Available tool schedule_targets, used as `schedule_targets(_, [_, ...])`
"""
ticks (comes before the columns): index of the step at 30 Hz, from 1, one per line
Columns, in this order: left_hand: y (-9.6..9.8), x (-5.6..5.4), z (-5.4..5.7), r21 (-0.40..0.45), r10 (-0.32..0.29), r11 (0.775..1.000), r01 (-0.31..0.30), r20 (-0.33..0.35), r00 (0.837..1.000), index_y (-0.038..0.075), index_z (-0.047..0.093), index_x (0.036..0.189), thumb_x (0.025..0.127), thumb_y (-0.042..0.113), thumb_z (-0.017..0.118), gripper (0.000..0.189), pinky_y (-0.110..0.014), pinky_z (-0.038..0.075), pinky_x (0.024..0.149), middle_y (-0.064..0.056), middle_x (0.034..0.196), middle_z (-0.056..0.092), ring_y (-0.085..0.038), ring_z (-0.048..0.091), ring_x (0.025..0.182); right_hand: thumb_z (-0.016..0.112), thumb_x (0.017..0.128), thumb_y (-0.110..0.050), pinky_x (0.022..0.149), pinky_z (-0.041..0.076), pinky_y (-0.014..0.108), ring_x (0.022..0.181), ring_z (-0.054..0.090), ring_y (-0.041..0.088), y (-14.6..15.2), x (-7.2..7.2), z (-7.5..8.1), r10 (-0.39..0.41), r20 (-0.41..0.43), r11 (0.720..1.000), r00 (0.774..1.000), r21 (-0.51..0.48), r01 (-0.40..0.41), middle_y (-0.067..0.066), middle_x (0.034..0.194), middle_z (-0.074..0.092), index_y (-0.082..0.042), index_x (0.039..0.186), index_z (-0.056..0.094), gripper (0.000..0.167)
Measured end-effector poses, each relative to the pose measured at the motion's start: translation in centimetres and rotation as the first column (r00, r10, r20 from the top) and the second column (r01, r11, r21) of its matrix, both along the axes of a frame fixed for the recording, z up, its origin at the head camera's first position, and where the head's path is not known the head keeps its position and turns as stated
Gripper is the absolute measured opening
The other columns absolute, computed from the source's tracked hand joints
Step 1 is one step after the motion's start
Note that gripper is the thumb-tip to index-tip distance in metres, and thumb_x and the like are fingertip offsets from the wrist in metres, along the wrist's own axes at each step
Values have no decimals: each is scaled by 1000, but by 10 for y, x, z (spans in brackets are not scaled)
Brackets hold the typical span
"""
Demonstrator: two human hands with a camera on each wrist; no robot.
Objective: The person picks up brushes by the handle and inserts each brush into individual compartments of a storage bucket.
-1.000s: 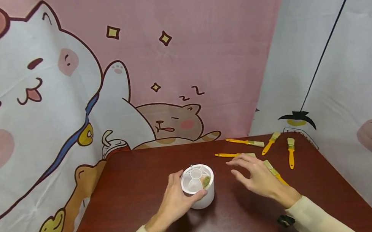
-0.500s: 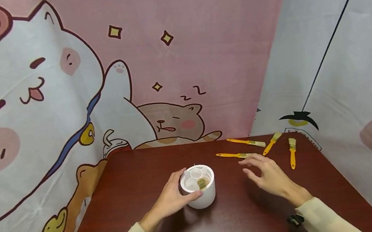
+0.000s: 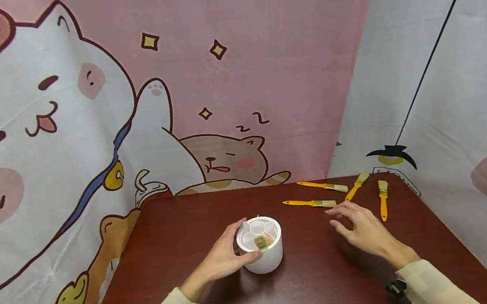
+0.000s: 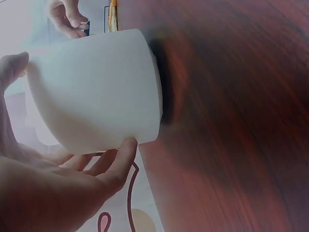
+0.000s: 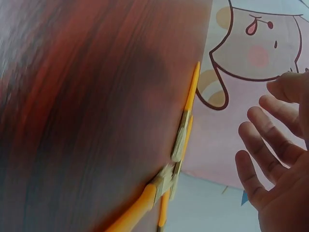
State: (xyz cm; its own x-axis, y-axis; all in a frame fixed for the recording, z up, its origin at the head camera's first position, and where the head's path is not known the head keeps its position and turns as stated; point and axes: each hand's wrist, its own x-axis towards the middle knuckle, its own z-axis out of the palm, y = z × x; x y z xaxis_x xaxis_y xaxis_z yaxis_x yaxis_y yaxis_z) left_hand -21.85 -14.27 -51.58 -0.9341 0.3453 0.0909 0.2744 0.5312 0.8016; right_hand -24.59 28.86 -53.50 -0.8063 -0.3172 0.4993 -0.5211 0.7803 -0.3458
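Observation:
A white round desk organizer (image 3: 267, 259) with compartments around a central ring stands on the dark red table. My left hand (image 3: 228, 254) grips its left side, thumb at the front of the rim and fingers around the back. Inside, toward the front, shows a small green and beige thing (image 3: 260, 242) of unclear kind. In the left wrist view the smooth side of the organizer (image 4: 101, 92) fills the space between thumb and fingers. My right hand (image 3: 367, 233) hovers to the right, fingers loosely bent and holding nothing, close to a flat paintbrush (image 3: 310, 203).
Several yellow-handled paintbrushes lie at the back right, among them one paintbrush (image 3: 321, 186) near the back edge and another paintbrush (image 3: 383, 200) farthest right. A printed cloth (image 3: 297, 65) hangs behind the table (image 3: 179, 224).
My right hand has moved right, away from the organizer, and now covers the nearest brush. The organizer's insert has turned, its green thing shifting left along the front. My left hand keeps its grip.

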Motion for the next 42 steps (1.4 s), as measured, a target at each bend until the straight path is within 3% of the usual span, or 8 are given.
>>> schedule_targets(5, [2, 2, 1, -29, 10, 1000, -11, -40, 999, 10, 44, 177, 89, 51, 98, 111, -63, 48, 130, -16, 172, 58, -36, 61, 157, 92, 101, -16, 87, 69, 50, 101, 78, 27, 10, -2, 1, -23, 10, 1000, 1000, 17, 22, 2, 126, 81, -17, 132, 85, 32])
schedule_targets(9, [9, 10, 2, -68, 102, 992, -108, -86, 991, 10, 45, 177, 82, 64, 101, 123, -64, 51, 129, -16, 171, 58, -38, 60, 158, 91, 102, -18, 88, 69, 57, 107, 80, 32, 21, -5, 1, -50, 30, 998, 998, 25, 49, 6, 126, 81, -14, 134, 84, 33])
schedule_targets(14, [24, 22, 8, -140, 269, 948, -287, -130, 954, 14, 50, 173, 74, 83, 98, 130, -63, 64, 107, -11, 165, 61, -39, 70, 145, 89, 105, -24, 80, 66, 47, 108, 77, 34, 37, -9, -3, -92, 83, 995, 992, 33, 90, 9, 128, 80, -16, 136, 84, 32])
schedule_targets(17, [31, 27, 12, -179, 313, 924, -338, -155, 937, 13, 53, 170, 72, 88, 95, 130, -61, 65, 96, -11, 159, 63, -40, 74, 136, 89, 105, -26, 79, 63, 44, 107, 76, 34, 45, -11, -6, -116, 116, 993, 986, 40, 112, 11, 131, 79, -18, 137, 83, 33])
schedule_targets(22, [37, 29, 14, -189, 310, 923, -336, -154, 938, 5, 57, 165, 74, 83, 97, 126, -58, 65, 93, -15, 149, 65, -39, 76, 125, 88, 106, -28, 84, 66, 56, 113, 79, 38, 55, -13, -11, -148, 171, 989, 974, 53, 141, 14, 133, 78, -14, 141, 82, 37])
schedule_targets(27, [35, 29, 10, -164, 303, 932, -322, -133, 944, 1, 59, 160, 76, 75, 100, 120, -57, 65, 94, -18, 146, 66, -39, 76, 122, 90, 105, -29, 84, 67, 60, 110, 80, 37, 61, -13, -14, -181, 212, 983, 960, 62, 172, 16, 133, 78, -10, 142, 81, 43])
schedule_targets(37, [23, 22, 4, -20, 240, 970, -243, -80, 967, -5, 58, 160, 80, 59, 105, 113, -63, 56, 120, -20, 153, 66, -40, 70, 141, 92, 102, -36, 83, 64, 61, 104, 72, 33, 73, -16, -19, -213, 262, 976, 941, 103, 192, 20, 134, 77, -7, 143, 79, 52])
schedule_targets(42, [15, 15, 3, 14, 183, 983, -183, -52, 982, -2, 55, 165, 82, 52, 105, 111, -59, 58, 118, -20, 157, 65, -37, 70, 139, 93, 101, -39, 82, 64, 63, 102, 73, 32, 78, -16, -18, -218, 267, 975, 939, 110, 195, 20, 129, 77, -7, 141, 80, 53])
